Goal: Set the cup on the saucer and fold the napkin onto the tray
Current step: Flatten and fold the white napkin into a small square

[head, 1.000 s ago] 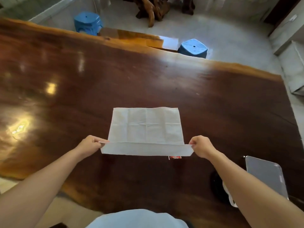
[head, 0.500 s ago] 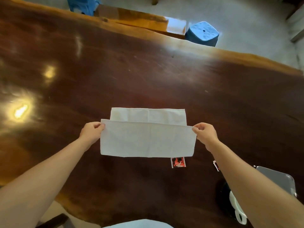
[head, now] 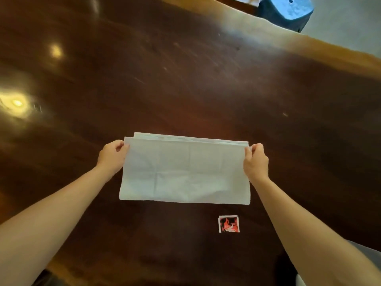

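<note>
Lying folded on a dark wooden table (head: 185, 79), a white napkin (head: 185, 172) has both far corners pinched. Left hand (head: 111, 155) and right hand (head: 255, 162) have fingers clamped on it.

Glossy dark wood table (head: 185, 79) (lamp glare), matt creased white cloth napkin (head: 185, 172), blue plastic stool (head: 286, 11)

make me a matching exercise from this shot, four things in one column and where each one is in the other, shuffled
Things:
1. napkin
2. small red card
3. blue stool
4. left hand

Places:
A. beyond the far edge of the table
B. pinching the napkin's far left corner
C. on the table, just nearer than the napkin's right part
D. spread between both hands, folded over

Pairs: 1-D, 2-C, 3-A, 4-B

The right hand pinches the opposite corner.
</note>
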Demonstrator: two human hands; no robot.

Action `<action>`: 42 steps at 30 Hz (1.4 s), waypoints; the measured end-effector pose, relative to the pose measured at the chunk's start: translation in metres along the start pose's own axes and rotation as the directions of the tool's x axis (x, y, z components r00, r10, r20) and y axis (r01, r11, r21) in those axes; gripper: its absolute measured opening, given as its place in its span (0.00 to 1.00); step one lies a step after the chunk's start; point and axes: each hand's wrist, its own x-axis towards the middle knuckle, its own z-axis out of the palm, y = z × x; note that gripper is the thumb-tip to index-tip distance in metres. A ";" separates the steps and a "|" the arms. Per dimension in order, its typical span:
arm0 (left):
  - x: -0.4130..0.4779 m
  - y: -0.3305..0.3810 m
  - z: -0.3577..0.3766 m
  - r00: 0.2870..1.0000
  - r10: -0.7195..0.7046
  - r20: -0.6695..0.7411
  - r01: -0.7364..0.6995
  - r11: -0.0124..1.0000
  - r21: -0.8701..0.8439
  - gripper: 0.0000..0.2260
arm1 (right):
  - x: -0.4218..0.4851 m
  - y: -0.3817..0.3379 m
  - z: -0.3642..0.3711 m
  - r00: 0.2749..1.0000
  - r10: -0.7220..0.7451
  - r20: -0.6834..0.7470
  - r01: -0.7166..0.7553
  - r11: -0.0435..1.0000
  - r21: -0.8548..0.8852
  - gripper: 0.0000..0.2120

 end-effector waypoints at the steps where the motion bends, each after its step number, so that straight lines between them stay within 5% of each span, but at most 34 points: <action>1: 0.004 0.000 0.003 1.000 0.015 -0.009 -0.015 1.000 0.017 0.12 | 0.004 0.000 0.005 1.000 0.014 -0.006 -0.014 1.000 -0.003 0.08; 18: 0.017 0.003 0.028 0.975 0.143 -0.167 -0.114 0.978 0.174 0.14 | 0.035 -0.001 0.034 0.981 0.100 -0.164 -0.126 0.980 -0.152 0.12; 25: 0.022 0.006 0.027 0.979 0.142 -0.148 -0.111 0.973 0.201 0.14 | 0.037 -0.009 0.027 0.965 0.207 -0.159 -0.219 0.974 -0.062 0.13; 29: 0.012 0.014 0.026 0.983 0.054 -0.176 -0.038 0.995 0.095 0.14 | 0.033 -0.014 0.016 0.961 0.233 -0.148 -0.214 0.968 0.128 0.10; 31: 0.000 0.011 0.027 0.951 0.228 -0.208 -0.168 0.947 0.274 0.20 | 0.029 -0.017 0.013 0.962 0.091 -0.259 -0.088 0.996 0.024 0.12; 33: -0.016 0.000 0.034 0.864 0.493 -0.101 -0.390 0.783 0.485 0.23 | 0.016 -0.020 0.021 0.941 -0.111 -0.321 0.065 0.986 -0.151 0.16; 35: -0.027 -0.015 0.046 0.764 0.640 0.085 -0.564 0.598 0.569 0.27 | -0.014 -0.029 0.044 0.933 -0.302 -0.194 0.270 0.947 -0.173 0.19; 38: -0.034 -0.038 0.065 0.749 0.590 0.302 -0.614 0.447 0.650 0.34 | -0.075 -0.046 0.094 0.835 -0.493 0.245 0.545 0.800 -0.249 0.28; 40: -0.033 -0.051 0.071 0.762 0.545 0.349 -0.608 0.419 0.674 0.35 | -0.110 -0.056 0.126 0.706 -0.477 0.524 0.675 0.677 -0.293 0.30; 42: -0.029 -0.063 0.072 0.760 0.544 0.355 -0.603 0.390 0.696 0.33 | -0.129 -0.058 0.151 0.619 -0.458 0.638 0.749 0.589 -0.303 0.31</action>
